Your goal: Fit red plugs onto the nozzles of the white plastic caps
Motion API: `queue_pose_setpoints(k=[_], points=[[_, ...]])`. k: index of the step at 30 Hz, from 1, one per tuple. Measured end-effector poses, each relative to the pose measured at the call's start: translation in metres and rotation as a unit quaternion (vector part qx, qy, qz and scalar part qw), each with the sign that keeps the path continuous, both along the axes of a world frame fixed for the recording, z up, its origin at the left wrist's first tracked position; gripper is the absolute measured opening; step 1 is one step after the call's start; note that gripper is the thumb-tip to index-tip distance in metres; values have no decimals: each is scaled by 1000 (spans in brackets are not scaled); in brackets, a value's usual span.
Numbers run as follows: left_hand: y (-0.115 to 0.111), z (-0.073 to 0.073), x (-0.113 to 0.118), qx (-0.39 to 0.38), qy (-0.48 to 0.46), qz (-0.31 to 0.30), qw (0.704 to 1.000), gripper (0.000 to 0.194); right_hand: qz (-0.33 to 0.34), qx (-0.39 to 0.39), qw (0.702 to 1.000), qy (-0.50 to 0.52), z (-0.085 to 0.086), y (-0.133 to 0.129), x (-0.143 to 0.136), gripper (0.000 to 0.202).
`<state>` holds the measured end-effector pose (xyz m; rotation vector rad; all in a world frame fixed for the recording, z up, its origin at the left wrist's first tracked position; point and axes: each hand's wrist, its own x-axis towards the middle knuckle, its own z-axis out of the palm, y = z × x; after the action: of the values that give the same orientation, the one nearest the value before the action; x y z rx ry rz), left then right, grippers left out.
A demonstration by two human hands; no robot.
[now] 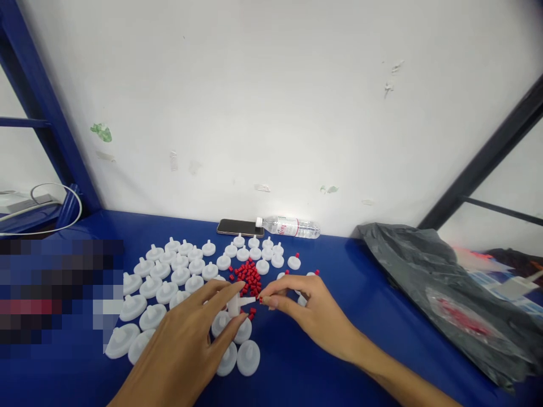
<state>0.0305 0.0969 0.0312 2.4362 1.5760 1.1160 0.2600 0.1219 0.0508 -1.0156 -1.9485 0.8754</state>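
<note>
The left hand (190, 333) pinches a white nozzle cap (237, 304) in a narrow grip; the right hand (305, 308) pinches a small red plug (259, 299) at its tip. Around them on the blue surface (339, 339) lie white caps (169, 277) and red plugs (249, 276).
</note>
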Motion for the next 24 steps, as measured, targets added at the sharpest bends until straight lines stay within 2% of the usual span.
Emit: queue_pose_setpoints(k=[4,11,20,22,24], points=[[-2,-3,3,16,-2,-3,1000,36,-5,-3,1000,29,-3,-2,-2,12],[-3,-7,4,-23,-29,-27,999,36,4,-14,998,59,-6,-3,-3,13],[-5,-3,9,-40,-88,-38,995,32,37,-103,986,127,-5,-1,-3,15],[-6,-2,9,-50,-105,-39,992,31,33,-92,987,131,-7,-4,-5,14],[-9,-2,9,-52,-112,-41,992,33,29,-48,991,122,-9,-7,-7,10]])
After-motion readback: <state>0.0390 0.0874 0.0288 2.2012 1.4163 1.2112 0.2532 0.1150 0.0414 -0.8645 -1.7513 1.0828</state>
